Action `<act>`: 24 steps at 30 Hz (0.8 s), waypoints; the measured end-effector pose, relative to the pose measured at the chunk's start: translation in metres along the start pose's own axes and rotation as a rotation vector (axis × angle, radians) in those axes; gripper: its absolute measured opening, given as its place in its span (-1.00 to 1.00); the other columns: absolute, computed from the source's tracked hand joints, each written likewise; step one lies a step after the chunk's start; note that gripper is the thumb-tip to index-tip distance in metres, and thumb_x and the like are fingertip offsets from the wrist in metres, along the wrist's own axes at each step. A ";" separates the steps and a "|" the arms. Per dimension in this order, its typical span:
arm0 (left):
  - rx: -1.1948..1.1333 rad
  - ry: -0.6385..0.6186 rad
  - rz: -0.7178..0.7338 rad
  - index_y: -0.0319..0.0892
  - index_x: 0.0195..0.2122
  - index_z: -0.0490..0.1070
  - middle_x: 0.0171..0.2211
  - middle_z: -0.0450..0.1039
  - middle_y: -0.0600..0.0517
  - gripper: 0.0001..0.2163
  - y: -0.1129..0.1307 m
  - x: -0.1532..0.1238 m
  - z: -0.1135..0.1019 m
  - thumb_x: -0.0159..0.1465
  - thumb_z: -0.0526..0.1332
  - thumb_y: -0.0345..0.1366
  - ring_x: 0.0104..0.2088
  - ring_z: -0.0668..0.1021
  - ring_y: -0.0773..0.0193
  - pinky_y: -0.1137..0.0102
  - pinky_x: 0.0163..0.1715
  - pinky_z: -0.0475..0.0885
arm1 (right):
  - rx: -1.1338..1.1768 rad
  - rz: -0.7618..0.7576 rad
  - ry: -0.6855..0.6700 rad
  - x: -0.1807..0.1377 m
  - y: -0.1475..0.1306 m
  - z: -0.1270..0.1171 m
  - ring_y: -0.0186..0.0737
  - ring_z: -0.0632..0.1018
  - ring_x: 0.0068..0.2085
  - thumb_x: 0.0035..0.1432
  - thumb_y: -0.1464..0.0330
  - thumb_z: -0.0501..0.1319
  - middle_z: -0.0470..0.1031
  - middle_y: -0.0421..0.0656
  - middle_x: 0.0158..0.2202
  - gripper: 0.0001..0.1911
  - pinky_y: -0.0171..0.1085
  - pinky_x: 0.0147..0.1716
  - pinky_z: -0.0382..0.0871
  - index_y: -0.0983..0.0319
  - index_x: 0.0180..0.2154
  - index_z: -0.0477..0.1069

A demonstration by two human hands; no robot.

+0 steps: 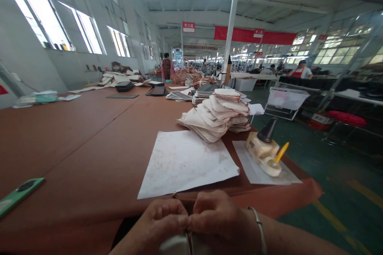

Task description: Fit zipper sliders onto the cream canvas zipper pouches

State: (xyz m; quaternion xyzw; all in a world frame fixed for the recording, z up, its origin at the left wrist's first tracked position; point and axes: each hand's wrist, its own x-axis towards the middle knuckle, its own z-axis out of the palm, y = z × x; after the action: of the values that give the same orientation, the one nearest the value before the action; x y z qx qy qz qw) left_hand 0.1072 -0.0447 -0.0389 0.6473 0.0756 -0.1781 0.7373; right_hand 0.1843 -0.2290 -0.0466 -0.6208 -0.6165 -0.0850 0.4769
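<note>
At the bottom middle, my left hand and my right hand meet at the table's front edge, fingertips pinched together. Between them is a pale fabric piece with a dark seam running down it; its kind is unclear and my fingers cover much of it. A bracelet circles my right wrist. Just beyond the hands lies a stained white sheet. A stack of pale, dark-edged pieces leans at its far side. On the right, a cream container with a black cone top holds a yellow handle.
A brown cover drapes the large table. Near its left edge lies a green phone. Bundles and dark flat pieces occupy the far side. To the right stand a white bin and a red stool. Other people are farther back.
</note>
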 end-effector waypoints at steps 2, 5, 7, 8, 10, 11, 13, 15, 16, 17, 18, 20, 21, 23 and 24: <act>0.011 -0.008 0.020 -0.26 -0.52 0.36 -0.59 0.24 0.10 -0.61 0.000 0.000 0.001 0.00 0.41 -0.01 -0.54 0.18 0.41 0.49 -0.53 0.04 | -0.107 -0.051 -0.028 -0.004 0.001 -0.001 -0.40 0.25 -0.51 0.23 0.39 0.11 0.29 -0.22 -0.52 -0.76 -0.41 -0.57 0.06 0.26 -0.50 0.30; 0.105 -0.059 0.063 -0.26 -0.49 0.37 -0.55 0.26 0.09 -0.56 -0.002 -0.001 -0.001 0.04 0.39 0.06 -0.53 0.19 0.41 0.49 -0.53 0.06 | -0.108 -0.088 -0.041 -0.011 -0.003 -0.002 -0.35 0.33 -0.48 0.26 0.38 0.10 0.39 -0.15 -0.46 -0.84 -0.39 -0.53 0.15 0.27 -0.37 0.36; 0.186 -0.072 0.098 -0.26 -0.47 0.37 -0.52 0.27 0.08 -0.56 -0.001 -0.003 -0.004 0.08 0.36 0.08 -0.51 0.20 0.40 0.49 -0.52 0.09 | 0.044 0.029 0.009 -0.016 -0.009 -0.003 -0.30 0.42 -0.41 0.30 0.32 0.12 0.44 -0.11 -0.40 -0.84 -0.36 -0.42 0.27 0.27 -0.26 0.39; 0.208 -0.069 0.108 -0.26 -0.46 0.37 -0.50 0.28 0.07 -0.56 0.001 -0.005 -0.004 0.09 0.36 0.09 -0.50 0.20 0.39 0.50 -0.52 0.10 | 0.144 0.148 0.060 -0.018 -0.013 -0.003 -0.29 0.44 -0.38 0.31 0.28 0.11 0.44 -0.11 -0.39 -0.81 -0.34 -0.37 0.28 0.27 -0.24 0.39; 0.223 -0.053 0.115 -0.24 -0.48 0.36 -0.49 0.28 0.07 -0.56 0.005 -0.009 -0.004 0.09 0.35 0.09 -0.48 0.21 0.38 0.50 -0.52 0.12 | 0.358 0.429 0.184 -0.019 -0.018 -0.004 -0.32 0.40 -0.41 0.36 0.21 0.07 0.40 -0.15 -0.43 -0.73 -0.35 -0.39 0.26 0.27 -0.25 0.39; 0.229 -0.051 0.123 -0.24 -0.49 0.36 -0.48 0.29 0.06 -0.57 0.008 -0.011 -0.003 0.09 0.35 0.08 -0.47 0.23 0.37 0.50 -0.52 0.14 | 0.445 0.556 0.212 -0.018 -0.019 -0.005 -0.34 0.36 -0.44 0.38 0.19 0.04 0.38 -0.18 -0.46 -0.68 -0.37 -0.42 0.22 0.28 -0.27 0.39; 0.270 -0.040 0.163 -0.24 -0.52 0.36 -0.47 0.30 0.04 -0.58 0.012 -0.013 -0.001 0.10 0.34 0.07 -0.45 0.26 0.33 0.49 -0.49 0.19 | 0.549 0.707 0.163 -0.014 -0.019 -0.008 -0.38 0.29 -0.46 0.39 0.13 0.02 0.33 -0.20 -0.48 -0.59 -0.38 -0.46 0.16 0.32 -0.29 0.41; 0.330 -0.023 0.182 -0.24 -0.52 0.36 -0.49 0.28 0.05 -0.58 0.014 -0.015 0.000 0.12 0.32 0.06 -0.45 0.26 0.33 0.49 -0.48 0.20 | 0.600 0.715 0.023 -0.009 -0.018 -0.012 -0.39 0.26 -0.45 0.36 0.10 0.05 0.30 -0.21 -0.48 -0.54 -0.39 -0.46 0.14 0.35 -0.34 0.43; 0.349 -0.014 0.185 -0.23 -0.52 0.36 -0.51 0.27 0.06 -0.59 0.015 -0.015 0.000 0.13 0.31 0.06 -0.46 0.26 0.34 0.49 -0.49 0.20 | 0.599 0.700 -0.039 -0.008 -0.018 -0.013 -0.40 0.25 -0.44 0.35 0.10 0.08 0.29 -0.21 -0.47 -0.54 -0.39 -0.46 0.14 0.35 -0.36 0.44; 0.363 -0.011 0.183 -0.23 -0.51 0.36 -0.52 0.26 0.07 -0.59 0.015 -0.016 0.000 0.14 0.30 0.06 -0.48 0.25 0.35 0.49 -0.51 0.19 | 0.586 0.678 -0.082 -0.006 -0.018 -0.014 -0.40 0.26 -0.44 0.33 0.12 0.11 0.29 -0.21 -0.46 -0.57 -0.40 -0.45 0.14 0.35 -0.36 0.45; 0.373 -0.015 0.184 -0.23 -0.50 0.37 -0.53 0.26 0.08 -0.60 0.016 -0.016 0.001 0.16 0.29 0.06 -0.49 0.25 0.35 0.50 -0.52 0.19 | 0.561 0.651 -0.103 -0.006 -0.018 -0.014 -0.40 0.28 -0.43 0.31 0.16 0.15 0.31 -0.21 -0.45 -0.62 -0.41 -0.45 0.15 0.35 -0.36 0.45; 0.384 -0.027 0.207 -0.22 -0.50 0.38 -0.53 0.29 0.07 -0.61 0.017 -0.017 0.002 0.16 0.28 0.05 -0.50 0.27 0.35 0.50 -0.53 0.20 | 0.485 0.586 -0.095 -0.007 -0.017 -0.011 -0.39 0.32 -0.42 0.26 0.22 0.20 0.35 -0.21 -0.43 -0.70 -0.42 -0.44 0.17 0.34 -0.37 0.44; 0.382 -0.027 0.224 -0.22 -0.51 0.38 -0.53 0.31 0.06 -0.61 0.017 -0.017 0.003 0.16 0.28 0.05 -0.49 0.29 0.34 0.50 -0.53 0.21 | 0.450 0.551 -0.074 -0.008 -0.015 -0.009 -0.39 0.33 -0.42 0.25 0.25 0.21 0.36 -0.21 -0.44 -0.73 -0.42 -0.44 0.18 0.34 -0.38 0.43; 0.374 -0.011 0.248 -0.21 -0.53 0.37 -0.51 0.35 0.04 -0.62 0.018 -0.017 0.007 0.16 0.28 0.03 -0.47 0.33 0.31 0.50 -0.50 0.25 | 0.430 0.500 -0.048 -0.010 -0.012 -0.007 -0.41 0.31 -0.44 0.25 0.26 0.20 0.34 -0.22 -0.46 -0.73 -0.43 -0.47 0.16 0.33 -0.39 0.41; 0.382 0.009 0.259 -0.21 -0.54 0.36 -0.50 0.37 0.03 -0.62 0.018 -0.017 0.009 0.17 0.27 0.02 -0.46 0.35 0.30 0.49 -0.49 0.27 | 0.438 0.490 -0.051 -0.010 -0.009 -0.007 -0.41 0.30 -0.45 0.25 0.26 0.19 0.32 -0.23 -0.47 -0.73 -0.44 -0.48 0.16 0.33 -0.40 0.40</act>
State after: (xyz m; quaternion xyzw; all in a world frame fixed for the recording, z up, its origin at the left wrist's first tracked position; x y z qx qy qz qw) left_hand 0.0972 -0.0487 -0.0152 0.7802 -0.0398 -0.0900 0.6177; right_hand 0.1777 -0.2425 -0.0449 -0.6353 -0.4643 0.1822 0.5896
